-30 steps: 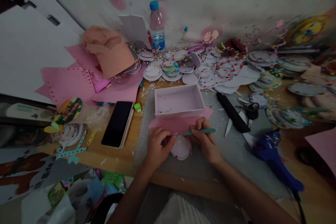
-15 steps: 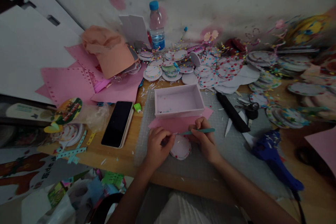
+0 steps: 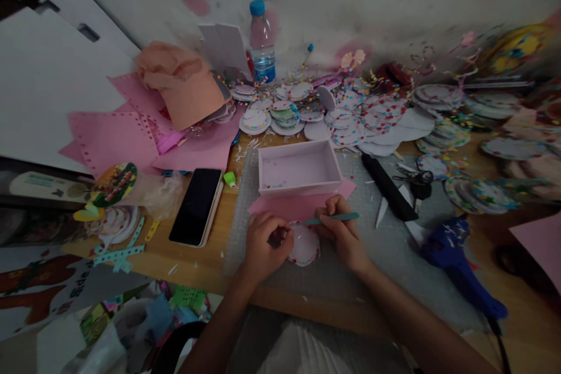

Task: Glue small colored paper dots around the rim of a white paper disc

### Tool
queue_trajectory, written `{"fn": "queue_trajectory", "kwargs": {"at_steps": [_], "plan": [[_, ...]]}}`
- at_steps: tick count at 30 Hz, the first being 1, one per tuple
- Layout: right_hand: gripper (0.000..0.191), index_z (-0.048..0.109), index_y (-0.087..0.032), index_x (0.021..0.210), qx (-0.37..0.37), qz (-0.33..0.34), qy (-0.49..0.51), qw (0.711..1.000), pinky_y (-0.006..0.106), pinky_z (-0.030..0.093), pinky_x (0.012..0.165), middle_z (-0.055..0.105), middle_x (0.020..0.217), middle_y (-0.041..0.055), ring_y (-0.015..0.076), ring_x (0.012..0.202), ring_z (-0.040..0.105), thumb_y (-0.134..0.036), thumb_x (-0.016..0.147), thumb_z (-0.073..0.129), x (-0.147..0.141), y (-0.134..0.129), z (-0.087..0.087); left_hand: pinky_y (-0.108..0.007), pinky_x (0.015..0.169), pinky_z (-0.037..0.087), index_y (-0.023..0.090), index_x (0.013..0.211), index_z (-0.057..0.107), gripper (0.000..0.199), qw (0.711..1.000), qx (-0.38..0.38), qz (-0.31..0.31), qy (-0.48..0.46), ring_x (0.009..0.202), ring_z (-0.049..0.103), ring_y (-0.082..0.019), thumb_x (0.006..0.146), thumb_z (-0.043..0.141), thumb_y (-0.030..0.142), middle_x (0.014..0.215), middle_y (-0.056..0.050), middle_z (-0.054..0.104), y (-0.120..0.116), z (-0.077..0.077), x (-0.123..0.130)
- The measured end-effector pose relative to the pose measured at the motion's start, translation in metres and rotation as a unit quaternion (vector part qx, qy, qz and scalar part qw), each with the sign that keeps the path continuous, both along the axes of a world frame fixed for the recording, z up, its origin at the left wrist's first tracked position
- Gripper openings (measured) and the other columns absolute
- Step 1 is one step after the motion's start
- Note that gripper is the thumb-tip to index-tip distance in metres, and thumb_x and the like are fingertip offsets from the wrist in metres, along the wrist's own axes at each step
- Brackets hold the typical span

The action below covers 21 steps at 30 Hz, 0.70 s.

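A: Position of the round white disc (image 3: 305,245)?
B: Lower centre of the frame, laid on the grey mat (image 3: 350,295), red dots seen along its edge. The pink sheet (image 3: 276,205) and the open box (image 3: 301,191) are found above it in the frame.
A: Nearer hand?
B: The left hand (image 3: 263,245). The disc's left edge is overlapped by its thumb; whether contact is made cannot be told. The disc is placed to the right of those fingers, and below and left of the right hand (image 3: 344,236).
A: State of the fingers?
B: Left: thumb and forefinger brought close together; whether anything is pinched cannot be told. Right: the slim teal tool (image 3: 349,217) is gripped.
A: Long axis?
B: Tool set nearly level, its right end slightly raised in the frame; its left end is directed toward the disc's upper edge and the left fingertips.
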State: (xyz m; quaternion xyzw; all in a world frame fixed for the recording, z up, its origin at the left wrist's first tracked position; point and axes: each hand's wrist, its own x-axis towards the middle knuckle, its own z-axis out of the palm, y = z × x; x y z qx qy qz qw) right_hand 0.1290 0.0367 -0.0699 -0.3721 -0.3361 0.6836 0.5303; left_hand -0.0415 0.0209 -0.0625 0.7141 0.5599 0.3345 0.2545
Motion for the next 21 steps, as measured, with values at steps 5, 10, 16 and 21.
{"fn": "queue_trajectory", "kwargs": {"at_steps": [5, 10, 16, 21], "plan": [[0.022, 0.034, -0.025, 0.077, 0.007, -0.001, 0.005, 1.000, 0.022, 0.018, 0.044, 0.029, 0.057, -0.0088, 0.0081, 0.045, 0.022, -0.025, 0.081, 0.056, 0.0002, 0.0003, -0.0003, -0.033, 0.071, 0.038, 0.020, 0.072, 0.057, 0.007, 1.000, -0.004, 0.004, 0.006, 0.066, 0.052, -0.015, 0.078, 0.058, 0.017, 0.067, 0.001, 0.058, -0.0003, -0.0020, -0.0004], [0.023, 0.034, -0.025, 0.077, 0.003, -0.010, -0.020, 1.000, 0.022, 0.016, 0.043, 0.030, 0.059, -0.0080, 0.0085, 0.046, 0.022, -0.026, 0.079, 0.057, 0.0014, -0.0011, -0.0007, -0.033, 0.072, 0.038, 0.020, 0.074, 0.055, 0.010, 1.000, -0.010, 0.004, 0.013, 0.069, 0.052, -0.016, 0.084, 0.054, 0.021, 0.070, 0.000, 0.058, -0.0011, -0.0027, -0.0011], [0.022, 0.035, -0.025, 0.077, 0.012, 0.000, -0.005, 1.000, 0.021, 0.019, 0.044, 0.030, 0.057, -0.0086, 0.0083, 0.046, 0.023, -0.026, 0.080, 0.057, 0.0009, -0.0010, -0.0025, -0.033, 0.071, 0.036, 0.020, 0.074, 0.053, 0.016, 1.000, -0.012, -0.006, 0.027, 0.070, 0.052, -0.016, 0.088, 0.050, 0.025, 0.070, 0.000, 0.056, 0.0000, -0.0014, -0.0013], [0.022, 0.036, -0.025, 0.077, 0.010, 0.006, 0.005, 1.000, 0.021, 0.019, 0.043, 0.030, 0.058, -0.0087, 0.0081, 0.045, 0.021, -0.026, 0.081, 0.057, 0.0001, -0.0002, -0.0026, -0.033, 0.072, 0.037, 0.020, 0.072, 0.053, 0.017, 0.999, -0.006, -0.001, 0.034, 0.069, 0.052, -0.016, 0.087, 0.052, 0.027, 0.069, 0.000, 0.057, 0.0004, -0.0016, -0.0003]]}}
